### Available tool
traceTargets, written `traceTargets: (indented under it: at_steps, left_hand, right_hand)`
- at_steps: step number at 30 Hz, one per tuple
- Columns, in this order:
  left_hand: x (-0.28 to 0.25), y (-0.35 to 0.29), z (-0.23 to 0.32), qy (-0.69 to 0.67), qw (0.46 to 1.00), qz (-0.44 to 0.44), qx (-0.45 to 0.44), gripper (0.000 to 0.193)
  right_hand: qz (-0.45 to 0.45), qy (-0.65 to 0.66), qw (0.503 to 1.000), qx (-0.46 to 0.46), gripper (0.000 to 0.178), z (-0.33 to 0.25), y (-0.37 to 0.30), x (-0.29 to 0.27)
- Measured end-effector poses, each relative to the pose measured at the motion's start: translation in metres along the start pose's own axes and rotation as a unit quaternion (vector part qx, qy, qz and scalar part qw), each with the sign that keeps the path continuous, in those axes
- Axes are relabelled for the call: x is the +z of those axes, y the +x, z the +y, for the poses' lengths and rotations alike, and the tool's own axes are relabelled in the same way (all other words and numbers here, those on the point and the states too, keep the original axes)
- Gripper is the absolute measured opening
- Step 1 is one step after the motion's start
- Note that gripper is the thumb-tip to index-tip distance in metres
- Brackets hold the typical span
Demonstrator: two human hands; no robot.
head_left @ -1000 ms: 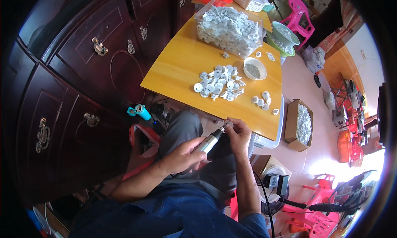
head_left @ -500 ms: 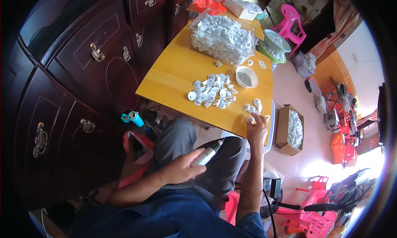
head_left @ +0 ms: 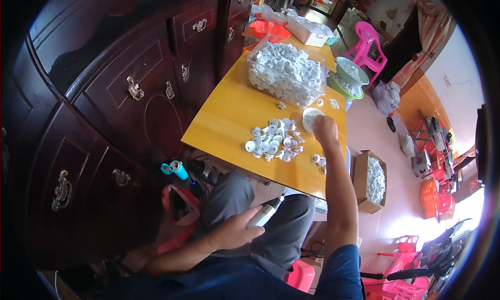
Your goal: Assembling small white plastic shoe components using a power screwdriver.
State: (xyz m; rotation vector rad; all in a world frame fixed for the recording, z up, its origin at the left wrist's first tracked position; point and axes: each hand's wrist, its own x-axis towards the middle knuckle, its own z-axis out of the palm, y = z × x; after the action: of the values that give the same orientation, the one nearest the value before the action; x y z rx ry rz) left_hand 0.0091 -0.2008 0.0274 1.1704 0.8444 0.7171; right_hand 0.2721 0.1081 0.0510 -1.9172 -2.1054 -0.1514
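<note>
My left hand [head_left: 235,232] is wrapped round a pale, cylindrical electric screwdriver [head_left: 264,213] with a black nose, held over my lap. My right hand [head_left: 326,130] reaches into a small white bowl [head_left: 308,111] of tiny grey metal pieces, probably screws. Its fingers point down and are hidden behind the back of the hand. Left of the bowl, several small white plastic parts with round caps [head_left: 273,139] lie in a loose pile on the yellow wooden table [head_left: 224,124]. A few more white parts [head_left: 315,158] lie beneath my right forearm, near the table's right edge.
A clear plastic bin [head_left: 285,75] heaped with white parts stands at the table's far end. Dark wooden cabinets [head_left: 99,112] line the left side. On the floor to the right is a cardboard box [head_left: 361,181] of white pieces. Bowls [head_left: 350,73] and a pink chair [head_left: 367,47] stand farther back.
My right hand has moved away from the white parts at the near right edge, forward to the bowl. The left hand still holds the screwdriver. The whole view has shifted slightly.
</note>
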Motion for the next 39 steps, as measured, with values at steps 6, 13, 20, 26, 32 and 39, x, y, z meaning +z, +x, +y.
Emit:
traceTargets:
  at_steps: [6, 13, 20, 26, 32, 39]
  left_hand:
    - [-0.006, 0.0, -0.005, 0.015, 1.0, -0.001, -0.018, 0.065]
    - [-0.011, 0.0, -0.004, 0.015, 1.0, -0.001, -0.004, 0.062]
    - [-0.01, 0.0, 0.0, -0.016, 1.0, -0.012, -0.006, 0.06]
    - [-0.009, -0.001, -0.001, -0.023, 1.0, -0.012, -0.011, 0.058]
    - [-0.005, 0.0, -0.002, -0.011, 1.0, -0.015, 0.001, 0.056]
    - [-0.003, 0.0, -0.006, 0.0, 1.0, -0.015, -0.015, 0.059]
  right_hand:
    - [-0.131, -0.052, 0.99, 0.027, 0.021, 0.021, 0.034, 0.022]
    - [-0.171, -0.062, 0.983, 0.005, 0.021, 0.03, 0.043, 0.036]
    - [-0.13, -0.035, 0.991, 0.007, 0.02, 0.028, 0.037, 0.034]
    - [-0.047, 0.039, 0.997, 0.036, 0.017, 0.025, 0.029, 0.027]
    - [0.006, 0.121, 0.991, 0.059, 0.014, 0.027, 0.023, 0.025]
    - [0.078, 0.258, 0.959, 0.082, 0.011, 0.018, 0.007, 0.01]
